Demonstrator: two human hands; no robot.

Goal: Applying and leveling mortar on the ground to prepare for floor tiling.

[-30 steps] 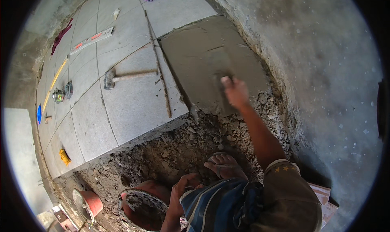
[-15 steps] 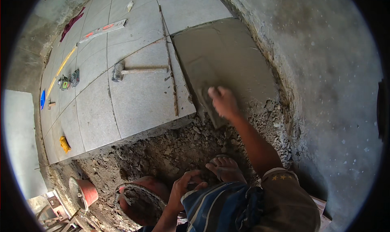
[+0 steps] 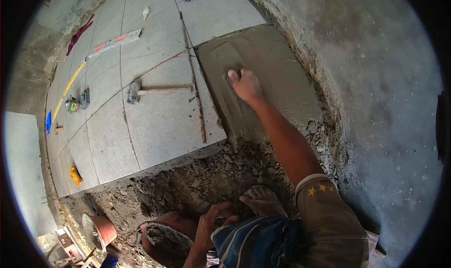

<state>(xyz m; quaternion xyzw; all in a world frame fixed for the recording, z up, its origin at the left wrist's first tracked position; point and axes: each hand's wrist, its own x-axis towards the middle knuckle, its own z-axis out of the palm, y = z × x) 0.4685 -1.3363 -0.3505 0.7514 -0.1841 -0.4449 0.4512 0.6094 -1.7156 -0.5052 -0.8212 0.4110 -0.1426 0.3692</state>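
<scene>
My right hand (image 3: 246,86) is wrapped round the handle of a mortar-coated float (image 3: 227,55). The float lies flat against wet grey mortar (image 3: 282,66), close to the edge of the laid tiles. Most of its handle is hidden by my fingers. Low in view, my left hand (image 3: 212,225) rests beside my knee in striped blue cloth. Its fingers are loosely bent, with the thumb apart from them, and nothing shows between. My foot (image 3: 264,201) is on rough soil just beyond that hand.
Large grey tiles (image 3: 164,113) carry a hammer (image 3: 135,93), a thin rod (image 3: 197,94), a level (image 3: 115,42) and a yellow folding rule (image 3: 69,87). A bare wall (image 3: 371,89) borders the mortar on the right. Red buckets (image 3: 164,244) (image 3: 104,230) stand on the soil.
My right hand has pushed the float forward and slightly left over the mortar, from the near edge toward the middle. My left hand remains by my knee.
</scene>
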